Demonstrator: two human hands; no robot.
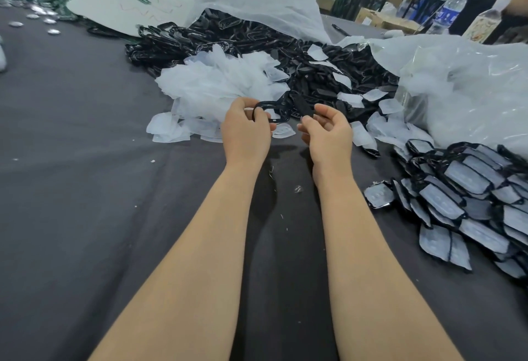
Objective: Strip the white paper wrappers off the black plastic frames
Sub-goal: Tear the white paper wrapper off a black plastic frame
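bare forearms reach over the dark grey cloth table (85, 160). left hand (245, 132) curls its fingers round a stripped black oval plastic frame (264, 107); right hand (328, 132) pinches a second black frame (303, 107). both look unwrapped, so the next move is probably discarding them and taking one from the heap of white-wrapped frames (471, 197).

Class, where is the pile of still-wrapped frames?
Head view: the wrapped frames lie on the dark table at far right, right of the right hand, just in front of the clear plastic bag.
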